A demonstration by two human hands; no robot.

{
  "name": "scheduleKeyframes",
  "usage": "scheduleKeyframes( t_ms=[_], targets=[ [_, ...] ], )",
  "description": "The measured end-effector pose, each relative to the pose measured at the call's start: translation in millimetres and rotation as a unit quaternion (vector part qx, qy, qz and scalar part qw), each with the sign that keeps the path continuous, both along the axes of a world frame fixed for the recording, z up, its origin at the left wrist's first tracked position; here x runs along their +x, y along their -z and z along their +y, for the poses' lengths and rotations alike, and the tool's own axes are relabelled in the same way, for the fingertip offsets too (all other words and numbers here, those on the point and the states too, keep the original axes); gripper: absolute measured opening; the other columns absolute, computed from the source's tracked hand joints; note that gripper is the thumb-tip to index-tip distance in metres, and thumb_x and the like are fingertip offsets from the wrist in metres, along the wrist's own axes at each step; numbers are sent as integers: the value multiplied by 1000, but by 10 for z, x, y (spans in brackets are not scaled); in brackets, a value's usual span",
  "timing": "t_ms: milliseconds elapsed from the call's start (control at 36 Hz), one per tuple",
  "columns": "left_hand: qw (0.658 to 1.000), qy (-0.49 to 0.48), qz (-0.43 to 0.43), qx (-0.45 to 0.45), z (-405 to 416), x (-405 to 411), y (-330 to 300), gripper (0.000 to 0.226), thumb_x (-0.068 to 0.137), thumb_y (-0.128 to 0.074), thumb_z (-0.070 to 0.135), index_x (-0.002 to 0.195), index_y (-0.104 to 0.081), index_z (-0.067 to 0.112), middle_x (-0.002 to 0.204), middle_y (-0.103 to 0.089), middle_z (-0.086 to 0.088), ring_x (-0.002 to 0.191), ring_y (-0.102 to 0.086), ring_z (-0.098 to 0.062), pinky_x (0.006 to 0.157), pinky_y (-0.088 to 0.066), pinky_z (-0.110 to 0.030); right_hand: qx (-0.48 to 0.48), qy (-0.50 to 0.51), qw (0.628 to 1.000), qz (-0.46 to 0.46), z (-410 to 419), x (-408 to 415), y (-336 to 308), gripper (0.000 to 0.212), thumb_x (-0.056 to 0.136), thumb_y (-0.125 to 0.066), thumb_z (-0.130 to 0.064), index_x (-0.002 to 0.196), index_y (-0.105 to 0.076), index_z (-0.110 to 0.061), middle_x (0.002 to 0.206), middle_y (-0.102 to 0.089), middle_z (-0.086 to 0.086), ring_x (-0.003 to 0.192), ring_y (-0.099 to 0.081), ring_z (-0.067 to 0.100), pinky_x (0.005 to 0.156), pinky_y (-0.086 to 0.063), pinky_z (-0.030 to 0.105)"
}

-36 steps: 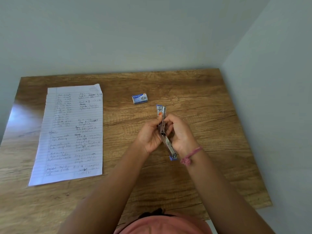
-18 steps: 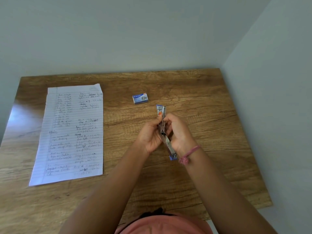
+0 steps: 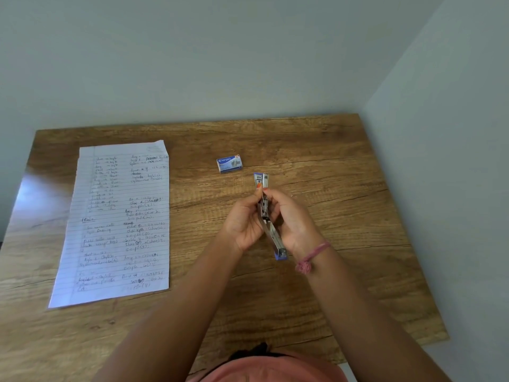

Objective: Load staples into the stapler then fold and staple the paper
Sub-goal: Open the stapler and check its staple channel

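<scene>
Woodgrain table fills the frame, its far edge against a pale wall and its right edge beside another wall. Across its left half lies a sheet of lined paper, flat and unfolded, covered in handwriting in two columns, its long side running away from the person. A person in a pink top leans over the near edge, both bare forearms reaching toward the middle of the table. Left hand and right hand are cupped close around a stapler, held between them above the tabletop to the right of the paper. The left thumb, its nail painted orange, presses near the stapler's far end; the right fingers curl around its other side. The stapler is swung open into a long, nearly straight line, with metal channel showing between the hands, one blue-tipped end pointing away from the person and the other blue-tipped end jutting out below the right palm toward the wrist. A pink thread bracelet circles the right wrist. Smallest of all, a blue-and-white staple box sits on the wood just beyond the stapler's far tip, apart from it and well clear of the paper.
</scene>
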State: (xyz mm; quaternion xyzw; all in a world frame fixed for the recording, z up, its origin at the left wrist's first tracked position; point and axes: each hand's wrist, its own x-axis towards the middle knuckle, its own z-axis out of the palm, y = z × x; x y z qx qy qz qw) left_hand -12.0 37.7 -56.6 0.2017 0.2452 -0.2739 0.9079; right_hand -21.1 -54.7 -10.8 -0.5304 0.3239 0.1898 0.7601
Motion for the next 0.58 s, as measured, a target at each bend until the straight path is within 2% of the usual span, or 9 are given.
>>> scheduleKeyframes(
  t_ms=[56, 83, 139, 222, 250, 306, 389, 500, 583],
  targets=[
    [1000, 2, -5, -5, 8, 12, -3, 31, 85, -57, 20, 104, -60, -4, 96, -69, -19, 80, -68, -21, 66, -60, -28, 0, -2, 1000, -10, -18, -16, 9, 29, 88, -66, -18, 111, -66, -1, 84, -70, 3, 83, -67, 17, 71, -57, 32],
    [1000, 4, -8, -4, 12, 15, -4, 31, 82, -59, 20, 102, -61, -3, 94, -70, -19, 76, -70, -20, 65, -60, -28, -6, -4, 1000, -14, -32, -22, 20, 29, 88, -66, -18, 112, -65, -2, 86, -69, 4, 87, -64, 19, 80, -54, 36],
    [1000, 5, -8, -5, 12, 17, -6, 31, 79, -60, 20, 100, -62, -3, 91, -71, -18, 73, -71, -20, 65, -60, -28, -25, -15, 999, -18, -63, -28, 25, 27, 87, -66, -17, 110, -66, -3, 87, -66, 6, 86, -58, 22, 84, -48, 39],
    [1000, 8, -6, -16, 17, 24, -4, 33, 79, -61, 20, 102, -63, -4, 94, -71, -19, 78, -70, -20, 73, -58, -29, -40, -26, 999, -25, -101, -19, 31, 4, 87, -66, -17, 90, -66, -14, 73, -60, 2, 71, -55, 16, 79, -45, 34],
    [1000, 11, -8, -17, 20, 27, -3, 34, 79, -60, 20, 104, -62, -4, 93, -71, -18, 79, -69, -20, 74, -58, -29, -51, -22, 998, -36, -111, -10, 41, 3, 86, -66, -16, 85, -64, -17, 69, -60, 0, 67, -55, 13, 76, -46, 31],
    [1000, 15, -5, -19, 26, 27, -3, 32, 80, -60, 19, 103, -62, -4, 87, -71, -16, 74, -70, -19, 76, -57, -30, -75, -16, 995, -60, -131, 22, 62, 3, 86, -66, -15, 89, -66, -16, 63, -62, -7, 65, -58, 8, 71, -46, 27],
    [999, 15, 3, -35, 29, 18, -5, 29, 82, -58, 16, 102, -62, -4, 81, -69, -15, 71, -70, -19, 78, -57, -32, -77, -14, 995, -70, -132, 90, 44, 18, 85, -66, -16, 100, -70, -10, 62, -66, -11, 62, -60, 2, 61, -48, 20],
    [999, 13, 7, -35, 28, 14, -15, 26, 84, -57, 15, 100, -63, -5, 81, -69, -16, 69, -70, -18, 73, -59, -32, -48, -9, 998, -33, -75, 160, -5, 9, 81, -68, -19, 77, -72, -11, 57, -62, -7, 49, -55, 3, 49, -48, 18],
    [1000, 16, 11, -18, 23, 18, -20, 23, 93, -53, 17, 97, -65, -3, 78, -69, -15, 67, -70, -18, 68, -61, -30, -41, 1, 999, -10, -20, 192, -28, 17, 81, -67, -20, 64, -65, -15, 53, -55, -6, 44, -49, 4, 49, -44, 21]
  ],
)
